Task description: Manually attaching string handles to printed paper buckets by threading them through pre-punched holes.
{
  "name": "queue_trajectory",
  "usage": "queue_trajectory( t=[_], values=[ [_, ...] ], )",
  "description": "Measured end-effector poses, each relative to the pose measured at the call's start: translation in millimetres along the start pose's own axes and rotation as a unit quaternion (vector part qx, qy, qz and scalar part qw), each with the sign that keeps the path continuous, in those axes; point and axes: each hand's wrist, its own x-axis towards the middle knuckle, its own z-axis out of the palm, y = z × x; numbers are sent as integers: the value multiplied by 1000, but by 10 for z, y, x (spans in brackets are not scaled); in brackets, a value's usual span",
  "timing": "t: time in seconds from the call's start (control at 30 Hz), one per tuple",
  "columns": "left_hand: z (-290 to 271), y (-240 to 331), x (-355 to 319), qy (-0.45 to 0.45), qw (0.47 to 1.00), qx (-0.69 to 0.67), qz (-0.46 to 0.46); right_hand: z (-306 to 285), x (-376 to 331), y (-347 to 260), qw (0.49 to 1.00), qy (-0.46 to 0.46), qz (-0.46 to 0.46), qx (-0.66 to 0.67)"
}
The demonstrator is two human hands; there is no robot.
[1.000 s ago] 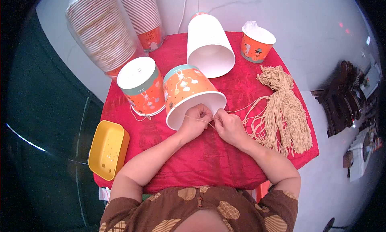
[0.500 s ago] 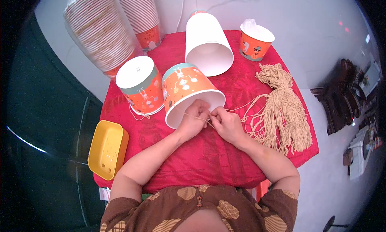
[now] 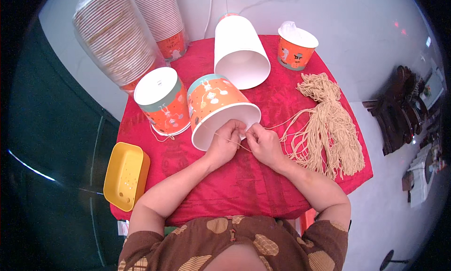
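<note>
1. Head view, position of the thing: the orange patterned bucket (image 3: 218,99) lies tipped over near the centre of the frame, on the red cloth (image 3: 206,196). Its long axis slants from the teal base end, towards the upper left, down to a wide white mouth that faces the person. Both hands are at the lower right of that mouth.

2. Head view, nearer hand: the left hand (image 3: 227,141) overlaps the mouth and is the nearer to its middle. The right hand (image 3: 264,143) is beside the mouth's lower-right rim, nearer the beige yarn bundle (image 3: 336,130) at right of frame.

3. Head view, left hand: fingers bent, tips gathered near the rim, a thin beige cord (image 3: 244,148) crossing over the hand. Whether the fingertips are closed on cord or rim I cannot tell; they hide the contact.

4. Head view, right hand: thumb and forefinger drawn together in a pinch, apparently on the cord. A strand emerges on its far side towards the bundle. The tips of the two hands nearly meet; any knot or hole there is too small to make out.

5. Head view, surroundings: a second orange bucket (image 3: 170,112) stands base-up at upper left, just beside the tipped one; a yellow bin (image 3: 144,174) sits at lower left.
</note>
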Motion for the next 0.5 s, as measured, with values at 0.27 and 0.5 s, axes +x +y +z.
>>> queue_trajectory(
  t=[0.27,0.5],
  values=[
    [-32,86,-36,46,991,114,57,31,-14,42,1000,13,-16,6],
    [4,77,-44,60,961,223,155,37,-6,56,1000,7,-23,-10]
  ],
)
